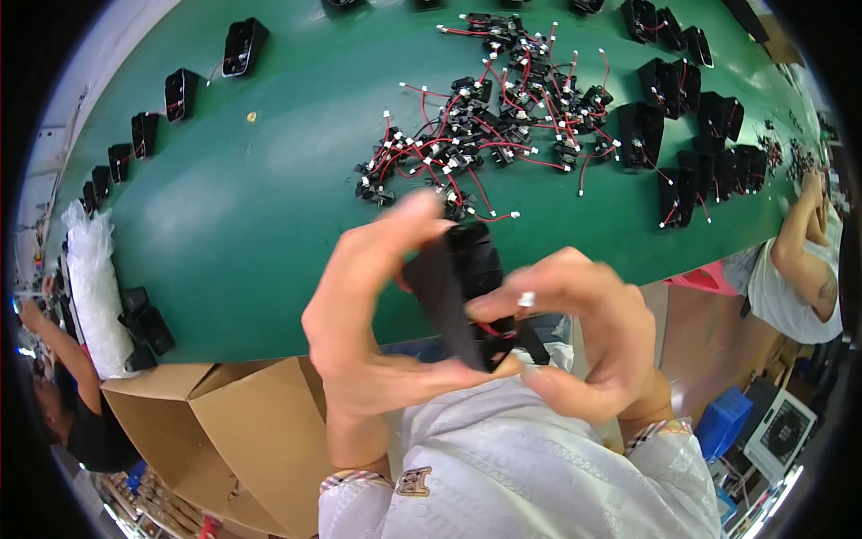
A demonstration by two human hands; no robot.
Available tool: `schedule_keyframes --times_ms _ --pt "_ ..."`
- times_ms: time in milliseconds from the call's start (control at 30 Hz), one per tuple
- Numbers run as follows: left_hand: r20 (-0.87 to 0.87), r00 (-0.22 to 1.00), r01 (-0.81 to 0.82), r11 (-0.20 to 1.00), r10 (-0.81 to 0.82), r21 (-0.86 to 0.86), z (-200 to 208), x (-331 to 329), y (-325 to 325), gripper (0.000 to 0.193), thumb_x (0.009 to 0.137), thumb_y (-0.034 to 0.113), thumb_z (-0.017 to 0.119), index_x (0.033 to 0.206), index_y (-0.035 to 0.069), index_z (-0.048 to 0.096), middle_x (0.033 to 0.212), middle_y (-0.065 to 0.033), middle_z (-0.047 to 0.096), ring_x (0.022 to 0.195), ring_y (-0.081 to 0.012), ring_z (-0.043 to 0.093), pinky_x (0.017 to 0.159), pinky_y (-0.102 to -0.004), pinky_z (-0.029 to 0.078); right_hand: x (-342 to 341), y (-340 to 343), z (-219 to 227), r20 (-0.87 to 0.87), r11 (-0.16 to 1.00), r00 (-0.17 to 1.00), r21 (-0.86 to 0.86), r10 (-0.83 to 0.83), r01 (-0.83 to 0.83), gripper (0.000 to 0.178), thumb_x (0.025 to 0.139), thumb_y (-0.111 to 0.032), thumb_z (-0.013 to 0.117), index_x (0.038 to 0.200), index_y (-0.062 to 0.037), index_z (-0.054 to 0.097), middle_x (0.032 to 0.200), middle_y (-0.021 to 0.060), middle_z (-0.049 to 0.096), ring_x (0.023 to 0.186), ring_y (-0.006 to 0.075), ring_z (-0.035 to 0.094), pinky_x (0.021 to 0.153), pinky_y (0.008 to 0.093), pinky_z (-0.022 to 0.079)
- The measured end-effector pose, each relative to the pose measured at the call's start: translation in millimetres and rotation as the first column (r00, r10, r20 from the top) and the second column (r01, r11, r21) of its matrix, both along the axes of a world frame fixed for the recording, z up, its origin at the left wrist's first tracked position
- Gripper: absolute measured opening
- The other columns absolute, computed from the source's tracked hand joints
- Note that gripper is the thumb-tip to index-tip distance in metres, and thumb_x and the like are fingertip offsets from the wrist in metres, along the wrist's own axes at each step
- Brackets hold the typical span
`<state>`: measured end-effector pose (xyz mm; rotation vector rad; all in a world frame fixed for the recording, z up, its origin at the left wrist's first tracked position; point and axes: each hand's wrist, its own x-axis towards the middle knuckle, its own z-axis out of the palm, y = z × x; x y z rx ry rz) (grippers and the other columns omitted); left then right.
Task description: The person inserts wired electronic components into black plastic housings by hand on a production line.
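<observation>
Above my lap, at the table's near edge, my left hand [355,323] is closed around a black plastic housing [444,292], thumb at its top and fingers under its lower end. The open side of the housing faces right and shows a bit of red wire inside. My right hand [597,337] is curled at that open side, its forefinger reaching into the housing and its thumb by the lower end. A small white connector [527,299] shows against the right fingers. What they pinch is blurred and partly hidden.
On the green table [296,162] lies a pile of small black parts with red wires [485,126]. Black housings stand in a left row [181,94] and a right group [642,135]. A cardboard box [242,440] and bubble wrap [94,287] are at left. Co-workers sit at both sides.
</observation>
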<state>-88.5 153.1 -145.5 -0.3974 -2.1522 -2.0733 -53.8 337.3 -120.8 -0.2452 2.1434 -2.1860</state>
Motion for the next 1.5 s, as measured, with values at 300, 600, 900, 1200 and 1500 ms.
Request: schedule_keyframes --times_ms 300,600,900,1200,1500 --pt "-0.252 0.958 0.001 0.884 -0.134 -0.467 11.5 -2.4 19.9 0.085 0.046 0.027 0.088 0.124 0.005 0.065 0.106 -0.0104 0.058 0.086 -0.0224 0.058 0.065 -0.0314 0.048 0.6 20.9 -32.6 0.080 0.936 0.995 -0.351 0.062 -0.030 0.055 0.064 -0.007 0.080 0.112 0.0027 0.056 0.116 0.0157 0.057 0.106 0.0209 0.058 0.092 0.0332 0.047" --pt "-0.183 0.975 0.019 0.871 -0.125 -0.491 -0.5 -0.2 24.3 0.096 0.039 0.054 0.087 0.120 0.006 0.067 0.107 -0.0100 0.054 0.070 -0.0169 0.055 0.059 -0.0293 0.048 -6.4 28.7 -36.5 0.347 0.744 0.877 -0.668 0.333 -0.018 0.046 0.076 -0.010 0.071 0.115 -0.0001 0.051 0.109 0.0125 0.062 0.101 0.0178 0.060 0.090 0.0318 0.047" --pt "-0.399 0.910 -0.076 0.898 -0.115 -0.433 -13.6 1.1 26.3 0.064 0.046 0.031 0.092 0.100 0.005 0.070 0.096 -0.0087 0.066 0.072 -0.0231 0.062 0.060 -0.0324 0.050 1.0 29.1 -35.3 0.393 0.715 0.873 -0.695 0.290 0.075 0.039 0.087 -0.019 0.070 0.115 0.0008 0.052 0.108 0.0085 0.063 0.095 0.0121 0.062 0.085 0.0263 0.049" --pt "-0.292 0.936 0.031 0.871 -0.198 -0.491 -5.4 -3.8 36.1 0.053 0.055 0.032 0.086 0.103 0.012 0.073 0.108 -0.0104 0.061 0.096 -0.0297 0.058 0.084 -0.0413 0.049 11.0 31.6 -25.2 0.441 0.766 0.877 -0.625 0.189 0.150 0.029 0.085 -0.008 0.071 0.108 -0.0039 0.054 0.106 0.0055 0.060 0.095 0.0106 0.059 0.084 0.0267 0.049" --pt "-0.325 0.868 0.193 0.858 -0.376 -0.475 -20.3 0.8 55.5 0.085 0.078 0.058 0.071 0.143 0.013 0.038 0.138 -0.0256 0.044 0.121 -0.0409 0.046 0.093 -0.0485 0.042 21.2 142.3 12.3 -0.323 0.919 0.926 0.269 -0.196 0.289 0.031 0.073 -0.006 0.081 0.095 -0.0025 0.059 0.092 0.0047 0.061 0.095 0.0195 0.060 0.104 0.0411 0.040"
